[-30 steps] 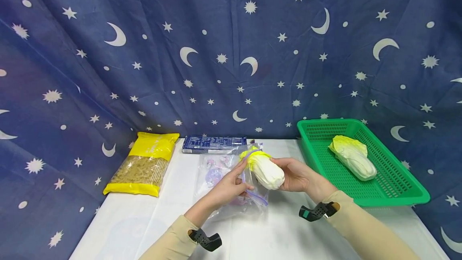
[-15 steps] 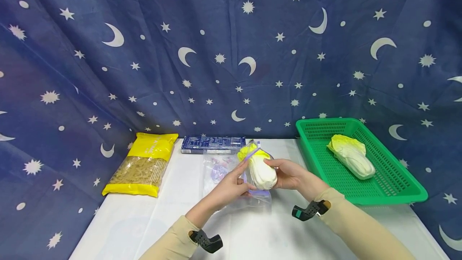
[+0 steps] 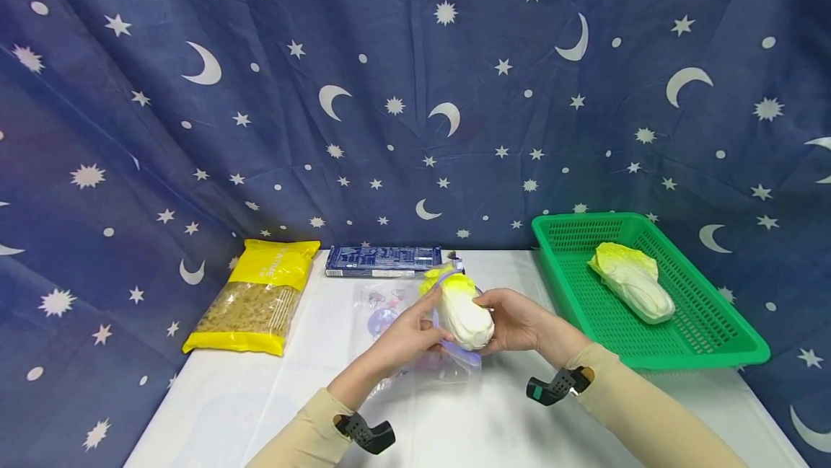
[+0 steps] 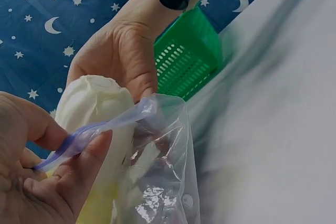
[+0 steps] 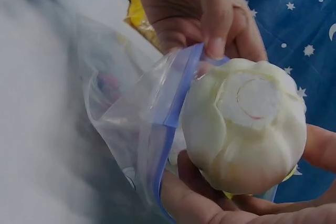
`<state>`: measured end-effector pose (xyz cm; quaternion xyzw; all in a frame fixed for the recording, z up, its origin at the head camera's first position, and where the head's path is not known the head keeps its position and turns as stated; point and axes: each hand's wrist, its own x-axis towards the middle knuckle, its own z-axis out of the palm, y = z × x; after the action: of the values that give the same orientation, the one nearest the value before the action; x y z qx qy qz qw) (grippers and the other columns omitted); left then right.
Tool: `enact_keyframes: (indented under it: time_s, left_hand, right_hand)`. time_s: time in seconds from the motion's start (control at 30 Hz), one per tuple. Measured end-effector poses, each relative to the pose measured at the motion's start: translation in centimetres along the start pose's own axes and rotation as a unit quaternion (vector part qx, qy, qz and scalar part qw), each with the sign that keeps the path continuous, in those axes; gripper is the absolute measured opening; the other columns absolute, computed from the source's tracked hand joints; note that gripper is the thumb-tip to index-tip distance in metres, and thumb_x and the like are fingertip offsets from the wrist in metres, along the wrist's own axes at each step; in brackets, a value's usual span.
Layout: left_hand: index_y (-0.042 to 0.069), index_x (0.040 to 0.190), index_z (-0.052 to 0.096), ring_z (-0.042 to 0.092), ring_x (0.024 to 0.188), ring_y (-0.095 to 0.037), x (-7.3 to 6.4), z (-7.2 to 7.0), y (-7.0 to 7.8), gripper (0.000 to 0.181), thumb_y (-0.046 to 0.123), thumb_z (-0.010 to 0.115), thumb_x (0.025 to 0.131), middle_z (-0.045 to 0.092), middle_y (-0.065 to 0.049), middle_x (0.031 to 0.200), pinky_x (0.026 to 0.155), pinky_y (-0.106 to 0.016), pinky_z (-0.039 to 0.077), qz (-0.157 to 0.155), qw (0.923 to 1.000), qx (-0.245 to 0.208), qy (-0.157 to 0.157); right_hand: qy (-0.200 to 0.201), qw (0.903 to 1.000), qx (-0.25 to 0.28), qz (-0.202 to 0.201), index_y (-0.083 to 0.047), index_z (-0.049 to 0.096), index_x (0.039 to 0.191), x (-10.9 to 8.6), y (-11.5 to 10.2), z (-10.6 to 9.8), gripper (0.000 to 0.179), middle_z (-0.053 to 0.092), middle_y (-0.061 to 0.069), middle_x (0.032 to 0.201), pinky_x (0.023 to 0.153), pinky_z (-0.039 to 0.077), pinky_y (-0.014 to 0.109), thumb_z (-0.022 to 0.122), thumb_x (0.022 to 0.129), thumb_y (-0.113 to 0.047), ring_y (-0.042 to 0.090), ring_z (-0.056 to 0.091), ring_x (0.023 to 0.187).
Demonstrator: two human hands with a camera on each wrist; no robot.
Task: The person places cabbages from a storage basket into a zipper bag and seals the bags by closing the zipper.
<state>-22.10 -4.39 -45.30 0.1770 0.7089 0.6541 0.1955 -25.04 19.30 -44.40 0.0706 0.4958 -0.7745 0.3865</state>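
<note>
A napa cabbage [image 3: 469,315] with a white stem and yellow leaf tips is tilted into the mouth of a clear zip bag [image 3: 383,313], leaf end first. My right hand [image 3: 519,320] grips the cabbage around its stem half, thumb on top. With my left hand [image 3: 405,338] I pinch the bag's purple zip edge, left of the cabbage. In the right wrist view the stem's cut end [image 5: 252,100] faces the camera, outside the purple zip strip [image 5: 176,98]. The left wrist view has the bag film [image 4: 163,166] draped beside the cabbage.
A second napa cabbage [image 3: 632,284] lies in a green basket [image 3: 704,360] at the right. A blue box [image 3: 383,260] lies at the back of the white table [image 3: 260,417]. At the left rests a yellow bag [image 3: 256,295] of brownish contents. A starry curtain hangs behind.
The cabbage and my right hand have moved left, toward the bag and my left hand. The leaf end sits farther into the bag's mouth. My left hand keeps its pinch on the edge.
</note>
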Motion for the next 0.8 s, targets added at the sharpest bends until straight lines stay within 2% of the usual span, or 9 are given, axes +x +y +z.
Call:
enact_keyframes:
  time_s: [0.07,0.27,0.37,0.43,0.5,0.6,0.7,0.8]
  left_hand:
    - [0.007,0.164,0.019,0.067,0.08,-0.016,-0.2,-0.2,0.0,0.084,-0.002,0.063,0.093,0.007,-0.011,0.171,0.083,-0.051,0.061,-0.002,1.0,0.005,0.003]
    - [0.006,0.163,0.021,0.068,0.072,-0.018,-0.7,-0.2,0.4,0.084,-0.001,0.064,0.091,0.011,-0.013,0.17,0.077,-0.046,0.062,-0.009,0.9999,0.012,0.006]
    - [0.006,0.163,0.021,0.069,0.071,-0.02,-0.7,0.0,0.6,0.083,-0.001,0.063,0.091,0.033,-0.024,0.158,0.077,-0.049,0.062,-0.007,0.9998,0.014,0.012]
    - [0.006,0.163,0.022,0.069,0.072,-0.02,-0.6,0.0,0.7,0.083,-0.001,0.062,0.091,0.035,-0.025,0.157,0.076,-0.049,0.062,-0.003,0.9996,0.018,0.021]
    - [0.006,0.163,0.022,0.068,0.072,-0.019,-0.5,0.0,0.7,0.083,-0.002,0.062,0.091,0.034,-0.024,0.158,0.077,-0.05,0.062,0.001,0.9994,0.02,0.029]
    - [0.004,0.162,0.023,0.068,0.073,-0.017,-0.3,-0.1,0.7,0.081,-0.002,0.061,0.091,0.013,-0.014,0.17,0.076,-0.045,0.063,0.004,0.9992,0.015,0.035]
    - [0.003,0.162,0.024,0.067,0.073,-0.016,-0.3,-0.2,0.5,0.081,-0.003,0.061,0.09,0.013,-0.015,0.17,0.075,-0.041,0.063,0.0,0.9993,0.008,0.037]
    - [0.003,0.162,0.024,0.067,0.071,-0.016,-0.4,-0.2,0.5,0.081,-0.003,0.06,0.089,0.015,-0.018,0.168,0.074,-0.04,0.063,-0.004,0.9993,0.004,0.036]
  right_hand:
    - [0.005,1.0,-0.004,0.001,0.001,0.018,0.154,0.0,0.1,0.1,0.065,0.043,0.024,0.132,0.098,0.049,0.064,0.049,0.102,-0.022,0.036,0.058,0.112]
    - [0.015,0.9992,-0.036,-0.009,-0.009,0.021,0.161,0.0,0.7,0.4,0.063,0.042,0.023,0.135,0.092,0.055,0.059,0.052,0.107,-0.021,0.034,0.057,0.111]
    - [0.033,0.9977,-0.058,-0.014,-0.009,0.028,0.159,0.1,0.8,0.5,0.061,0.043,0.022,0.135,0.088,0.058,0.055,0.054,0.107,-0.023,0.034,0.058,0.109]
    - [0.05,0.9962,-0.069,-0.016,-0.007,0.032,0.157,0.2,0.8,0.7,0.059,0.045,0.022,0.134,0.087,0.059,0.054,0.056,0.106,-0.024,0.034,0.059,0.108]
    - [0.066,0.9957,-0.064,-0.011,-0.006,0.033,0.155,0.2,0.7,1.0,0.058,0.045,0.022,0.132,0.088,0.059,0.054,0.056,0.104,-0.024,0.034,0.058,0.107]
    - [0.078,0.996,-0.043,-0.004,-0.006,0.031,0.154,0.1,0.6,1.1,0.062,0.043,0.024,0.13,0.091,0.057,0.055,0.053,0.097,-0.019,0.034,0.058,0.106]
    - [0.063,0.9976,-0.029,0.005,-0.006,0.024,0.158,0.0,0.6,1.0,0.073,0.04,0.027,0.132,0.094,0.055,0.055,0.05,0.09,-0.011,0.035,0.057,0.107]
    - [0.043,0.9981,-0.043,0.005,-0.006,0.017,0.162,-0.3,0.7,0.9,0.074,0.039,0.029,0.135,0.091,0.057,0.054,0.052,0.096,-0.006,0.036,0.057,0.11]
